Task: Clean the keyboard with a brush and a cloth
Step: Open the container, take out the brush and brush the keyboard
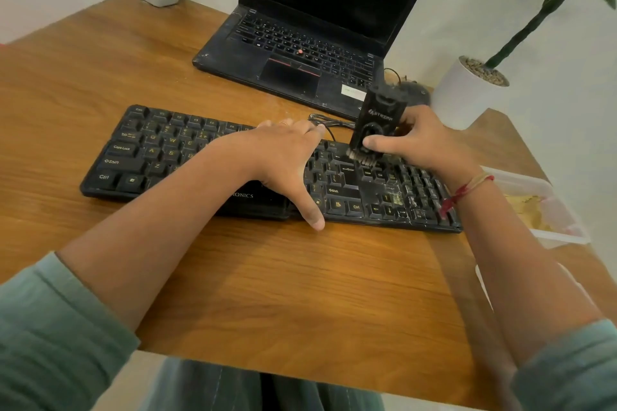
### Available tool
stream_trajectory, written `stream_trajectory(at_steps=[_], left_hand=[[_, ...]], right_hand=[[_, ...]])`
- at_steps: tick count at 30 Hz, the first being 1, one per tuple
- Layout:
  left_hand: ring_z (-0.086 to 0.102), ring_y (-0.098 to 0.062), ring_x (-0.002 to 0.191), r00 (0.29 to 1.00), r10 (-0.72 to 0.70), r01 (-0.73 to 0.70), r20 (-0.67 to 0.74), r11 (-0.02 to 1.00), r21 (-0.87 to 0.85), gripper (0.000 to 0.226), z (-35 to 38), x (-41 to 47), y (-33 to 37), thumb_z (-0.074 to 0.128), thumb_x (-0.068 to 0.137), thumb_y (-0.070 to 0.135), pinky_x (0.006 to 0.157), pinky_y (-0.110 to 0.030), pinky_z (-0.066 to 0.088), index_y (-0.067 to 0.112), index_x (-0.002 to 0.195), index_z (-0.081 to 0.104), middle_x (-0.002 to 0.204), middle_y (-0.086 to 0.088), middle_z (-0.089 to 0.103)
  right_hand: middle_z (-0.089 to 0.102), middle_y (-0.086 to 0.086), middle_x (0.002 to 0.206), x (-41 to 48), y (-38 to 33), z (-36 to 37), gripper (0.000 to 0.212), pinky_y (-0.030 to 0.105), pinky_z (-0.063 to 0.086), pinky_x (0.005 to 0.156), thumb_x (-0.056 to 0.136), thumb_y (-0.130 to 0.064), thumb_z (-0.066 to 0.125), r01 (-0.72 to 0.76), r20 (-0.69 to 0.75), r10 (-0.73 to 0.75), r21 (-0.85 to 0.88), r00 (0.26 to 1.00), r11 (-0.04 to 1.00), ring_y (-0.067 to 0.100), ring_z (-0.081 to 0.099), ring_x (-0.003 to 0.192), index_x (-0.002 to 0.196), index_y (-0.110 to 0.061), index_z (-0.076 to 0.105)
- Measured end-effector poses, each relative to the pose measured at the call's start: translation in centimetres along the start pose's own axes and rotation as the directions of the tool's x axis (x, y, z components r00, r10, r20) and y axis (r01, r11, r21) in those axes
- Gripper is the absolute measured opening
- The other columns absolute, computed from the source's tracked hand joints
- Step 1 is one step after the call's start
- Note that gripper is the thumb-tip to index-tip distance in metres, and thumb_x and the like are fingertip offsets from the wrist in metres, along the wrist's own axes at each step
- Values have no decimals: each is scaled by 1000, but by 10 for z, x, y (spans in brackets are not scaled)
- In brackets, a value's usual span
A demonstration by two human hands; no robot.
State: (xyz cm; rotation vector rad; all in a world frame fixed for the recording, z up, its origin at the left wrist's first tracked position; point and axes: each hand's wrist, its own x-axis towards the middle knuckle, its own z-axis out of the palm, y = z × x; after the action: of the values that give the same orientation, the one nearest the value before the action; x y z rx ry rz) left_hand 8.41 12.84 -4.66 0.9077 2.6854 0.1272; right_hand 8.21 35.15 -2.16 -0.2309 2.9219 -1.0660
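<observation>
Evidently mid-brushing: the left hand (283, 160), fingers (300, 130) straight, steadies the keyboard (160, 157) on the bench (267, 277) while the right hand (424, 143) grips the brush (377, 123), bristles beside the Enter key (349, 169); grime shows by the arrow keys (387, 207), cloth wipe likely pending

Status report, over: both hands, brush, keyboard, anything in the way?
Left hand flat on keyboard. Right hand grips brush, bristles on keys near Enter. Cable loops just behind, not blocking.
</observation>
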Motion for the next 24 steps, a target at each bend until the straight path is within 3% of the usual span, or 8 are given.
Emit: stream_trajectory(at_steps=[4,8,10,15,18,20,24], left_hand=[[17,-25,146,1000,4,-4,-7,1000,0,146,0,-2,1,70,45,83,117,-48,20,18,156,0,160,0,16],[17,-26,146,1000,2,-2,1,1000,-4,147,1,0,0,69,44,84,118,-49,19,19,156,0,160,-2,15],[16,-27,147,1000,0,0,4,1000,-9,148,1,0,0,68,42,85,118,-50,19,20,156,-1,161,-2,14],[16,-27,146,1000,1,-1,2,1000,-9,147,0,-1,0,71,45,83,117,-49,19,19,156,-1,160,-2,15],[17,-26,146,1000,-1,1,0,1000,-5,145,-1,-1,1,71,46,82,117,-48,20,18,156,0,160,-3,16],[18,-27,146,1000,0,0,0,1000,-3,145,-1,-1,1,71,47,82,116,-48,20,18,156,1,160,-3,16],[18,-27,146,1000,8,-8,-4,1000,-7,145,0,-1,0,71,47,83,117,-49,19,19,156,0,161,-2,15]], right_hand=[[62,-12,82,8,5,-7,20,15,41,61,76,-29,76,-53,-184,27,-139,983,989,0,57,75,88,-25,61],[70,-4,86,-3,-5,0,16,23,50,67,77,-25,76,54,9,-55,63,998,997,11,66,79,89,-20,66],[69,-6,84,-4,-9,6,14,20,50,67,78,-25,75,73,57,-74,9,996,997,9,65,78,86,-21,65],[61,-18,81,9,-6,0,22,7,41,59,76,-26,76,23,-149,-46,-154,988,988,-3,57,76,92,-24,62],[70,-7,89,1,-11,4,20,14,51,70,77,-23,76,60,26,-62,68,998,996,7,66,83,94,-17,66],[70,-6,89,-3,-10,9,17,15,51,70,77,-24,75,62,93,-68,67,993,996,5,65,82,90,-19,65],[62,-14,82,9,3,2,17,23,49,68,77,-30,75,-10,-172,-7,-95,985,995,4,59,77,85,-31,60]])
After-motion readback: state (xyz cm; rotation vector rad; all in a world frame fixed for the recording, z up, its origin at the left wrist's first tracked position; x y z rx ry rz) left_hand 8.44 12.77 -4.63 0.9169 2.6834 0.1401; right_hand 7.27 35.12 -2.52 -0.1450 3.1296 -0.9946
